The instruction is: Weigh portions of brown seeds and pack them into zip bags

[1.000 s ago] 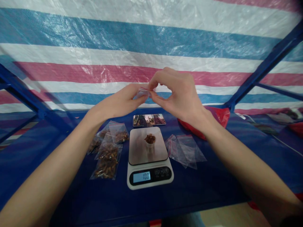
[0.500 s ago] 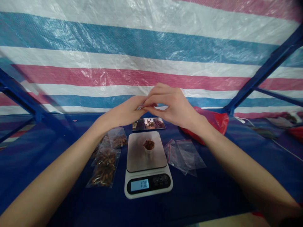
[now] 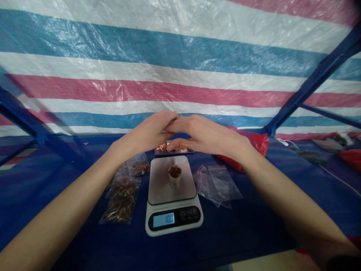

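Note:
My left hand (image 3: 154,130) and my right hand (image 3: 200,130) meet in the air beyond the scale, fingertips overlapping. The right fingers stretch leftward, its thumb held apart below them. My left fingers lie extended against the right ones, their tips partly hidden; I see nothing held in either hand. Below stands a kitchen scale (image 3: 172,194) with a metal plate and a display reading 10.0. On its plate sits a small white cup (image 3: 175,178) filled with brown dried pieces (image 3: 175,171). Partly covered by the hands, a phone (image 3: 182,149) with a lit screen lies behind the scale.
Clear bags of brown dried pieces (image 3: 120,201) lie left of the scale. Clear zip bags (image 3: 218,186) rest to its right, with a red plastic bag (image 3: 261,142) behind. A striped sheet (image 3: 180,49) hangs at the back between blue frame bars (image 3: 310,84).
My right hand has lowered and its thumb has come away from the fingertips. My left fingers now show higher, over the right fingertips. The phone's picture differs; the scale still reads 10.0.

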`<state>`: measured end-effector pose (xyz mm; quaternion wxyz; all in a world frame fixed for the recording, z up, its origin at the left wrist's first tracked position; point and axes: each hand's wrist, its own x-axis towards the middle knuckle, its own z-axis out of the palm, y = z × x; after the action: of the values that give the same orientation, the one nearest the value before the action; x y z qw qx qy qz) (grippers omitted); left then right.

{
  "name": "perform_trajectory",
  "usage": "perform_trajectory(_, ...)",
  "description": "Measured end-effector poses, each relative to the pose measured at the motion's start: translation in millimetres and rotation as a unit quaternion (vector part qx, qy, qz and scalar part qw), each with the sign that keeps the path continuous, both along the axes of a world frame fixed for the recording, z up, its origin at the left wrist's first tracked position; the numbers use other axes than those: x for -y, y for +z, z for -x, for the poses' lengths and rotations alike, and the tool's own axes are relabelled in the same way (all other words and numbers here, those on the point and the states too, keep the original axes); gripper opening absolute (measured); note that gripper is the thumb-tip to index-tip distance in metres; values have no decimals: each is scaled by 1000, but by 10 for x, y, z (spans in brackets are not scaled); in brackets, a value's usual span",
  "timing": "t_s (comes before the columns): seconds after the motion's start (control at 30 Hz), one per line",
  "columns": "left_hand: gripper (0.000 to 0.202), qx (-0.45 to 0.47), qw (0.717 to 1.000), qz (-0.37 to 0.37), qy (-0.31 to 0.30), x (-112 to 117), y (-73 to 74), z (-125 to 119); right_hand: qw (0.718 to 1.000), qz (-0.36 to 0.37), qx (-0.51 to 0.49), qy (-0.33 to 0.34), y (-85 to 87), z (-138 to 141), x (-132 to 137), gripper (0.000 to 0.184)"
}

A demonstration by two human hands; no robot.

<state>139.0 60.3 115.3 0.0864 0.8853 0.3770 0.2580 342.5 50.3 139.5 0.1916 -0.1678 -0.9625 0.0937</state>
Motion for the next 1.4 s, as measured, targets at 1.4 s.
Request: perform_trajectory(1.4, 20, -54, 990, -39, 123, 572, -707, 512, 933, 230, -228, -156, -1210, -380, 530, 64)
